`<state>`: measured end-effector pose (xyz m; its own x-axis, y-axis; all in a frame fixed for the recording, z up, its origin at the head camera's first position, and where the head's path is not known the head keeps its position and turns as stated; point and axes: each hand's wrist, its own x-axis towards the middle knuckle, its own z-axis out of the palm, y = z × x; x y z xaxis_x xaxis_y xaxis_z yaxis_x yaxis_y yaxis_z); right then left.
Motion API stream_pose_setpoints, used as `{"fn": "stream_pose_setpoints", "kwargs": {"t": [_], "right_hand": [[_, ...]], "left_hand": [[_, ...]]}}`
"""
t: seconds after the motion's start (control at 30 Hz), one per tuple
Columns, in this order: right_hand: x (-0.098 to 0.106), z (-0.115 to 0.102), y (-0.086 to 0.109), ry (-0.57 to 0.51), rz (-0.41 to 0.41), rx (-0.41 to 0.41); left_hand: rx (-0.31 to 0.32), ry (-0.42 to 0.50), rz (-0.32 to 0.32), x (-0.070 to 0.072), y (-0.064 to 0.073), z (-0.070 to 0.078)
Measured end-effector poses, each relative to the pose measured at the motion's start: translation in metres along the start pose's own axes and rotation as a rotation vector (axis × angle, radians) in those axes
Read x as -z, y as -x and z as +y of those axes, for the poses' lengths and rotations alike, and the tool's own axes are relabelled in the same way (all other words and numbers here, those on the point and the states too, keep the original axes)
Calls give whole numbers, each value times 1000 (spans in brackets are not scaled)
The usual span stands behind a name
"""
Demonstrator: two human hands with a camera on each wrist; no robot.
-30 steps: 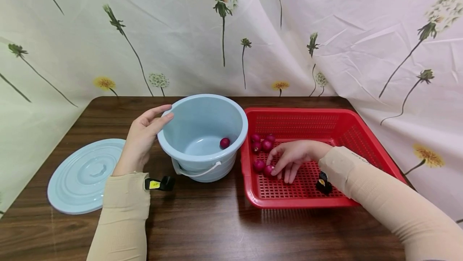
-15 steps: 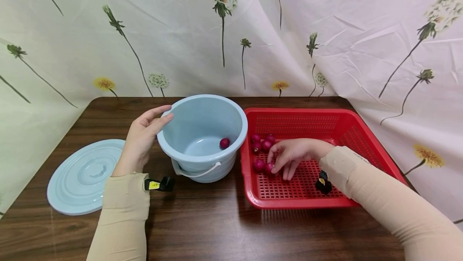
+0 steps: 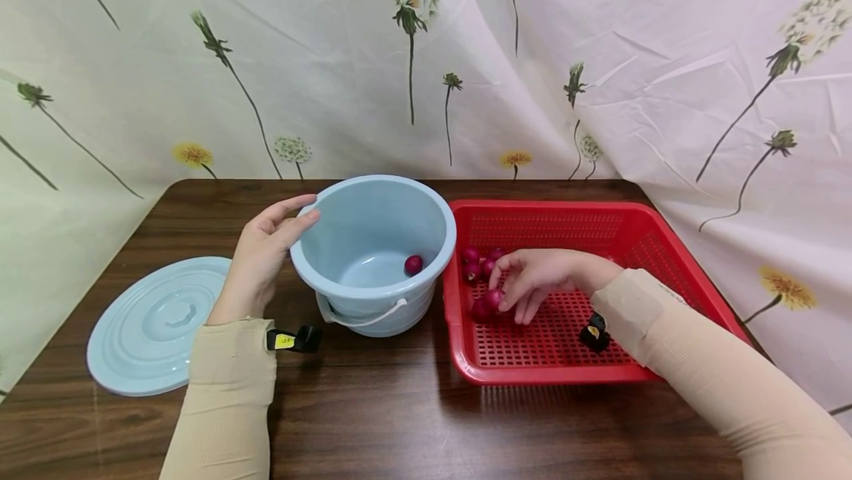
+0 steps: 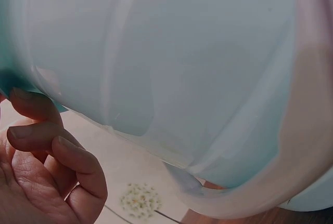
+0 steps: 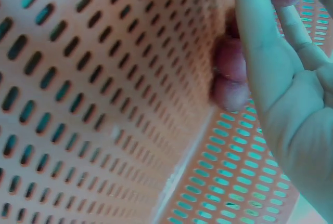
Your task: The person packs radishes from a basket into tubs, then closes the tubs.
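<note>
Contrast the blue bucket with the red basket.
The bucket is round, the basket rectangular. The bucket's walls look solid, while the basket's are perforated. The bucket shows one small round item inside, the basket several. Both are open on top and stand on the table.

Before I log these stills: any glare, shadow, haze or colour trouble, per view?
Head: mostly crisp, a soft sheen on the table, a darker shadow by the red basket's front edge; left wrist: the blue bucket fills most of the frame, washed out and low in contrast; right wrist: strong colour cast, the basket turning orange-pink with teal showing through its holes.
</note>
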<state>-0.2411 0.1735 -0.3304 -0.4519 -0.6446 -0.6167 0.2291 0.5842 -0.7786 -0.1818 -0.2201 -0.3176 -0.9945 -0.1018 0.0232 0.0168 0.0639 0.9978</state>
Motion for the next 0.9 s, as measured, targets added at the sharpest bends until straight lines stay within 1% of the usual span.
{"fn": "stream_pose_setpoints", "kwargs": {"t": [0.2,0.47,0.63,0.9], "right_hand": [[-1,-7,6,2,0,55],[0,-19,15,-5,13,105],[0,-29,18,-11,11,163],[-5,-47,25,-33,52,270]], "left_hand": [[3,8,-1,0,0,0],[-3,1,7,-1,0,0],[-7,11,6,-1,0,0],[-9,3,7,-1,-1,-1]]}}
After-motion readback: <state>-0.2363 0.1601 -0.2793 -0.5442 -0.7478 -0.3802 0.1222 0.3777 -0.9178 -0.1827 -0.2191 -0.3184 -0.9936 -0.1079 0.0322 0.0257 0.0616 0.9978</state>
